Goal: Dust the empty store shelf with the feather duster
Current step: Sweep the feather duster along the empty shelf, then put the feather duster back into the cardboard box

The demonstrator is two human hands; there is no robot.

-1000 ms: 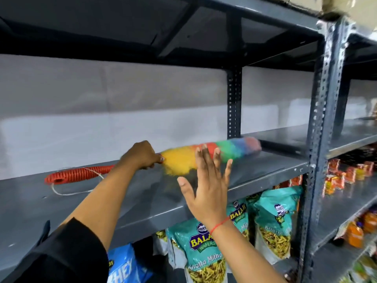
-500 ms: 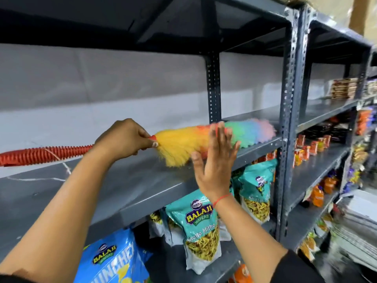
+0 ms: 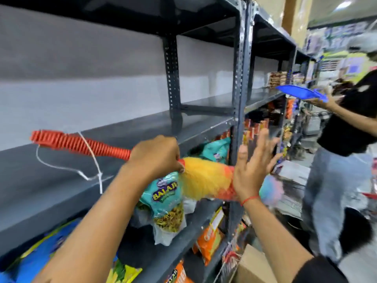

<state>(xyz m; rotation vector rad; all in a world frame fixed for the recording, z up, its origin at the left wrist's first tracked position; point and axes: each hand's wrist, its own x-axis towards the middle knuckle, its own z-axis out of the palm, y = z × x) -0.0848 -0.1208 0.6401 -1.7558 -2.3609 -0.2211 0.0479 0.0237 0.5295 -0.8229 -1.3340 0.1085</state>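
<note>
My left hand [image 3: 156,155] grips the feather duster [image 3: 204,178] where its red ribbed handle meets the yellow end of the rainbow head. The handle sticks out to the left over the empty grey shelf [image 3: 61,180], with a white string loop hanging from it. The head is off the shelf, out in front of its edge, tilted down to the right. My right hand [image 3: 252,170] is open, fingers spread, its palm against the middle of the head. The blue and pink tip shows blurred behind that wrist.
Snack bags [image 3: 165,201] fill the shelf below. A perforated upright post [image 3: 237,99] stands just right of my hands. Another person [image 3: 346,129] stands in the aisle at right holding a blue flat object [image 3: 299,91]. A cardboard box [image 3: 253,266] sits low near the floor.
The duster head has come off the shelf surface, forward and down in front of its edge. My right hand stayed against it. The view swung right, showing the aisle and another person.
</note>
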